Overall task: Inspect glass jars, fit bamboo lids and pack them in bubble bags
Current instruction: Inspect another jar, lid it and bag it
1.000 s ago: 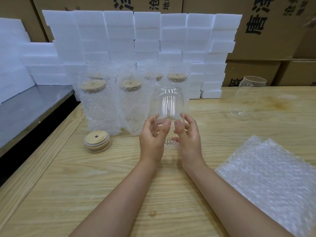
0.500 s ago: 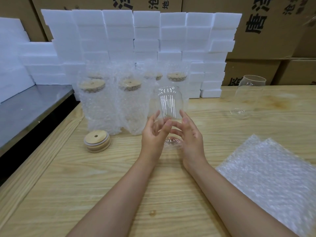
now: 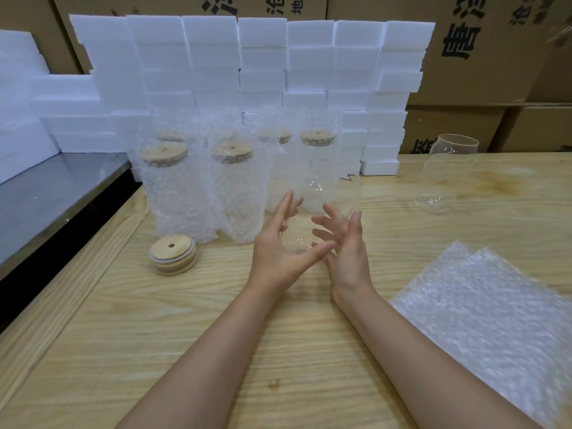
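A clear glass jar [image 3: 325,196] is held over the wooden table [image 3: 154,320] between my two palms, tilted and blurred, with its base down near my thumbs. My left hand [image 3: 278,246] presses its left side and my right hand [image 3: 346,252] its right side, with the fingers of both spread. A small stack of bamboo lids [image 3: 173,255] lies to the left of my left hand. Flat bubble bags [image 3: 483,320] lie at the right. A second bare glass jar [image 3: 445,174] stands at the far right.
Several lidded jars in bubble bags [image 3: 176,193] stand in rows just behind my hands. White foam blocks [image 3: 263,57] are stacked along the back in front of brown cartons [image 3: 483,57]. A grey metal surface [image 3: 55,193] adjoins the table on the left.
The jar has tipped from upright to tilted and turned between my palms. My hands have shifted around it, with the fingers spreading wider.
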Action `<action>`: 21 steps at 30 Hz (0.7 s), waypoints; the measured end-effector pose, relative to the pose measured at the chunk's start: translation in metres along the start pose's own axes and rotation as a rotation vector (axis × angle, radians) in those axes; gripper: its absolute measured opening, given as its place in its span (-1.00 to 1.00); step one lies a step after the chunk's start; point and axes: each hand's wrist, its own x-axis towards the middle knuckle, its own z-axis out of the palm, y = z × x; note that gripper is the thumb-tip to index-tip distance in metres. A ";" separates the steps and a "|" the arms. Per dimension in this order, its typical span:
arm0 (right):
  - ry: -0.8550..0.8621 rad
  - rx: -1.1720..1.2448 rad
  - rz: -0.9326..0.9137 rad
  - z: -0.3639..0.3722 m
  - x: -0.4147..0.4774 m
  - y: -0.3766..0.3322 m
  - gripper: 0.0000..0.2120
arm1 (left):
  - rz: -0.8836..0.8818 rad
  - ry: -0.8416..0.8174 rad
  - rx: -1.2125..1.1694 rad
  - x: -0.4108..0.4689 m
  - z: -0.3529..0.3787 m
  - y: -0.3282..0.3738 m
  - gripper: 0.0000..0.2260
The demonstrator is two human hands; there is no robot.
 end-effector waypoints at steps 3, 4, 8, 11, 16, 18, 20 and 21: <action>-0.017 0.099 0.021 0.001 0.000 -0.002 -0.52 | 0.036 -0.024 0.022 0.000 -0.001 -0.002 -0.12; -0.024 0.127 0.027 0.001 0.000 -0.003 -0.52 | 0.043 -0.024 0.029 0.001 -0.001 -0.003 -0.12; -0.053 0.206 -0.021 0.000 -0.003 -0.006 -0.56 | 0.111 -0.030 0.021 0.002 -0.001 -0.006 -0.19; -0.064 0.175 -0.093 0.000 -0.003 -0.006 -0.63 | 0.182 -0.047 0.047 0.002 -0.001 -0.010 -0.21; -0.050 0.140 -0.134 0.000 -0.002 -0.004 -0.72 | 0.232 -0.028 0.067 0.004 0.000 -0.017 -0.28; -0.046 0.115 -0.146 0.000 -0.003 -0.004 -0.71 | 0.236 -0.022 0.074 0.005 0.000 -0.016 -0.28; -0.030 0.106 -0.143 0.000 -0.002 -0.004 -0.72 | 0.240 -0.017 0.076 0.005 0.000 -0.016 -0.26; -0.021 0.108 -0.133 -0.001 -0.001 -0.003 -0.72 | 0.244 -0.016 0.079 0.005 0.000 -0.016 -0.25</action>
